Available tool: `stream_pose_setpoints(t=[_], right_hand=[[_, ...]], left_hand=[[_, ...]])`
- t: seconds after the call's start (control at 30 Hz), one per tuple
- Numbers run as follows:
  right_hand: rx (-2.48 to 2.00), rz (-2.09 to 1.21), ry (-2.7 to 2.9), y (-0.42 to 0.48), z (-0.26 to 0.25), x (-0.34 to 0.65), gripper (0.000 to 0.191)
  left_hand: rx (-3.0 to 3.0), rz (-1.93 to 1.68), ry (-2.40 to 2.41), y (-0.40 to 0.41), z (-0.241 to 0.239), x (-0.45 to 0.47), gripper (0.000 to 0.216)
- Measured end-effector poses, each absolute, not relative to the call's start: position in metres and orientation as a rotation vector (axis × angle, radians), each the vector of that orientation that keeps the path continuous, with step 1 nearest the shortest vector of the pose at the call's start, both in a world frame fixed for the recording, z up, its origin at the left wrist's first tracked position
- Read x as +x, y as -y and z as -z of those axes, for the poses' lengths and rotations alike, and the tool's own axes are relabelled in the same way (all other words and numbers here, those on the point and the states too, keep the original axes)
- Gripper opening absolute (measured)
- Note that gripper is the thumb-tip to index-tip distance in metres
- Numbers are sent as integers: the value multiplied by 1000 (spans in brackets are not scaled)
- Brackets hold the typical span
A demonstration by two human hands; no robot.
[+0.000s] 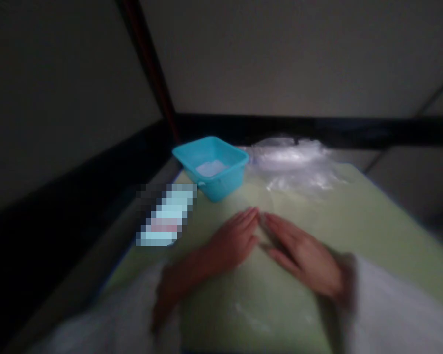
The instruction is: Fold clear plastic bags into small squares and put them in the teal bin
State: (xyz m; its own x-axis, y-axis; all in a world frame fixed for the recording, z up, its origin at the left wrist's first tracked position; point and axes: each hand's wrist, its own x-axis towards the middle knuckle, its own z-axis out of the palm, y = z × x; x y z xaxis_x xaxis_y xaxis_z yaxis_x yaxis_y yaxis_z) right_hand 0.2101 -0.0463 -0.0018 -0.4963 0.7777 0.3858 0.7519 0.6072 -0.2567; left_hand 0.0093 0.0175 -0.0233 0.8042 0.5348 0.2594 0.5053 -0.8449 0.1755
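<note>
My left hand (pixel 236 238) lies on the green tabletop with its fingers stretched out and pointing up and to the right. Opposite it, my right hand (pixel 304 250) rests with straight fingers and the thumb side a little apart, angled up and to the left. The fingertips of both hands nearly meet. Under and in front of them is a thin clear plastic piece (pixel 256 319), seen mostly by its glints; whether it is a sheet or a bag I cannot tell. Neither hand is closed around anything.
A turquoise plastic basket (pixel 225 189) with something white (pixel 211 168) inside stands beyond my hands. Right of it lies a heap of clear plastic bags (pixel 295 160). A blurred-out pale object (pixel 170 214) is at the left edge of the table (pixel 383 236). Walls rise behind.
</note>
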Motion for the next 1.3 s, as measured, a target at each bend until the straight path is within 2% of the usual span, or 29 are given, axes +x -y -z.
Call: stream_pose_setpoints(t=[0.13, 0.3, 0.6, 0.7, 0.87, 1.03, 1.17, 1.3], right_hand=[[-1368, -14, 2458, 39, 20, 214, 72], [-1433, 55, 2496, 41, 27, 213, 76], [-1415, -17, 2477, 33, 24, 226, 71], [-1353, -59, 2448, 31, 10, 226, 63], [-1005, -263, 2530, 48, -9, 213, 33], [-747, -312, 2749, 68, -1, 200, 29], [-678, -230, 2819, 71, 0, 198, 11], [-625, -146, 2845, 70, -3, 199, 12]], left_hand=[[2864, -312, -902, -20, 20, 10, 54], [2772, -356, -876, -23, 19, 7, 57], [2418, -850, -1078, -48, 14, -6, 20], [2402, -904, -1083, -48, 14, -5, 16], [2411, -929, -1027, -44, 13, -2, 14], [2424, -912, -1006, -42, 11, -1, 14], [2423, -899, -984, -41, 12, 1, 15], [2417, -869, -967, -39, 10, 2, 15]])
